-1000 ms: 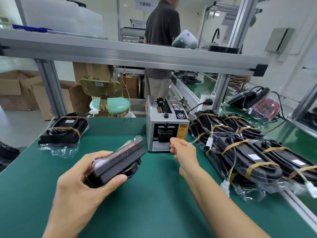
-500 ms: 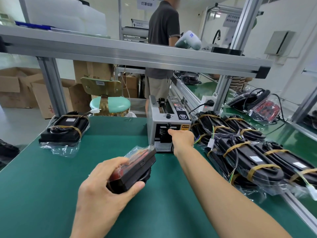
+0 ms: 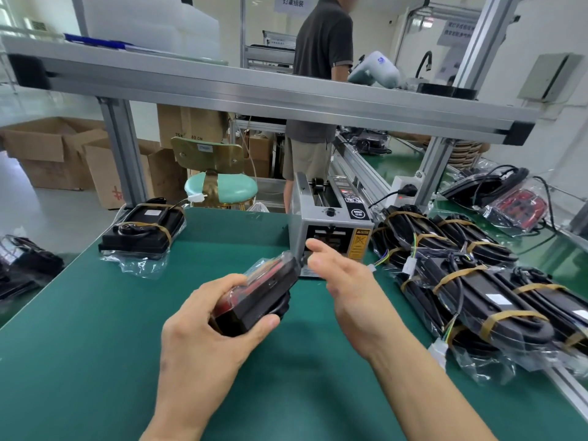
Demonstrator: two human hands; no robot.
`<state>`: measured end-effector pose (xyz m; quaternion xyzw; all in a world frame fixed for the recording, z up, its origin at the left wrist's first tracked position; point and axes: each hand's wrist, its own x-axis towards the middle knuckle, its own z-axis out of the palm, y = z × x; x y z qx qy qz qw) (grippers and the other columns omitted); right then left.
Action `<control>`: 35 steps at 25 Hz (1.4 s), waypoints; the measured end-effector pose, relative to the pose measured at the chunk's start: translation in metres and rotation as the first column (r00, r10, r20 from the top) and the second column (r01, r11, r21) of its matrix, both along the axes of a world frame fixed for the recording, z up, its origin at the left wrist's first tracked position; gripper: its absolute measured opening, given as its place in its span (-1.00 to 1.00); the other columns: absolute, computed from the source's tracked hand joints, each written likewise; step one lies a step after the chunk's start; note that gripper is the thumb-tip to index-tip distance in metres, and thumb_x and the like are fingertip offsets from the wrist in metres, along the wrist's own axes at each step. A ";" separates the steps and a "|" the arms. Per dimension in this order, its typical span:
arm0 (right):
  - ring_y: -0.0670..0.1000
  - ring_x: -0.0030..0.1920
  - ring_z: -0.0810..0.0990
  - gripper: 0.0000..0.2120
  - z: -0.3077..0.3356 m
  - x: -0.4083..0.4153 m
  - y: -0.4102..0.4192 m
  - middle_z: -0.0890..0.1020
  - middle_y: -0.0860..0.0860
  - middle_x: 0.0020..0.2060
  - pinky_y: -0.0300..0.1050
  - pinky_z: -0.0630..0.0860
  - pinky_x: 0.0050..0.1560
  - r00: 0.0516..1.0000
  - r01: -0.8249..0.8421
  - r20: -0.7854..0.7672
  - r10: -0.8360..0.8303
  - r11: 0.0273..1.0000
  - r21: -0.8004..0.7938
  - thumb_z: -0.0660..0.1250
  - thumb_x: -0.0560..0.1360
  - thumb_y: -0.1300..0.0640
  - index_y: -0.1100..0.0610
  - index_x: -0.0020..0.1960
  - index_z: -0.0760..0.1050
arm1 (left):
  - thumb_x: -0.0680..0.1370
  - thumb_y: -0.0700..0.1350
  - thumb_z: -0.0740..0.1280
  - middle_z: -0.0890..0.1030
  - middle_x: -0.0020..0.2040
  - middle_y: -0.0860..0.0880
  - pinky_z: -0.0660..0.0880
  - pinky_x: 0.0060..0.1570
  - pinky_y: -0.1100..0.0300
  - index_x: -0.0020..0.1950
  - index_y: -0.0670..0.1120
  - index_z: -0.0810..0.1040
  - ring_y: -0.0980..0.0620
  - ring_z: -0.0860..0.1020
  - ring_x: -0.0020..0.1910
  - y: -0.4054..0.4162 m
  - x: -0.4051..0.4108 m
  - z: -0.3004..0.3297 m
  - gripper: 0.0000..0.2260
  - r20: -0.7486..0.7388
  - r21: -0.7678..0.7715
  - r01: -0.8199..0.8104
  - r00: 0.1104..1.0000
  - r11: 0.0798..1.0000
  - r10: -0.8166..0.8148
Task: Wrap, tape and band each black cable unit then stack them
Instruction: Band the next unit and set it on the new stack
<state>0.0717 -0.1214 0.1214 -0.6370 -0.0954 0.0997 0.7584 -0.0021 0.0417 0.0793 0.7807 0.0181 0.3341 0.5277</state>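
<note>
Green tabletop (image 3: 95, 313) under an aluminium frame rail, factory floor behind with cardboard boxes and a person standing at the next bench. Grey tape dispenser (image 3: 331, 230) sits mid-frame at the tabletop's far edge.

Left hand (image 3: 203, 338) grips the bagged black cable unit (image 3: 257, 297) at centre frame, fingers curled around its near end, thumb on the lower edge; the unit is tilted, far end up and pointing at the dispenser front. Right hand (image 3: 346, 281) is just right of that far end, in front of the dispenser mouth, motion-blurred. Thumb and fingers look loosely spread; whether a tape strip is pinched between them cannot be told.

Step in hand, likely: taping the bag flap shut. To do it well, the flap should be kept folded flat and tight against the unit by the left hand, tape laid across the fold seam without creases, then pressed down along its whole length.

Relative layout: unit is between the two hands, held by the left, right hand near but contact unclear. One banded finished unit (image 3: 143, 227) lies at left of frame, well apart. Banded pile (image 3: 471, 281) fills the right side, beside the right forearm.
</note>
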 end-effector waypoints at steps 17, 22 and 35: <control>-0.33 0.29 0.37 -0.84 -0.001 -0.027 0.018 0.47 -0.16 0.30 -0.22 0.23 0.31 0.996 -0.009 0.092 0.017 0.997 -0.082 0.43 0.43 0.23 0.06 -0.31 0.64 | 0.19 -0.06 0.61 0.65 -0.07 0.09 0.50 -0.02 0.27 0.05 0.12 0.60 0.11 0.61 -0.09 -0.003 -0.005 -0.001 -0.54 0.010 -0.025 -0.029 1.000 0.999 0.029; -0.36 0.22 0.41 -0.89 -0.003 -0.024 0.020 0.48 -0.17 0.27 -0.23 0.25 0.29 0.996 0.014 0.089 -0.005 0.994 -0.104 0.44 0.43 0.24 0.12 -0.26 0.64 | 0.19 -0.05 0.60 0.65 -0.06 0.09 0.51 -0.01 0.20 0.05 0.10 0.60 0.08 0.61 -0.09 -0.003 -0.005 -0.001 -0.54 0.004 -0.030 -0.021 1.000 0.999 0.021; -0.24 0.25 0.45 -0.81 -0.009 -0.024 0.025 0.48 -0.22 0.22 -0.08 0.33 0.36 0.989 0.104 0.119 -0.091 0.989 -0.106 0.45 0.41 0.23 0.04 -0.35 0.64 | 0.18 -0.03 0.58 0.66 -0.06 0.07 0.51 -0.03 0.23 0.05 0.07 0.61 0.07 0.61 -0.11 -0.004 -0.007 0.001 -0.54 -0.002 -0.023 -0.013 1.000 1.000 0.013</control>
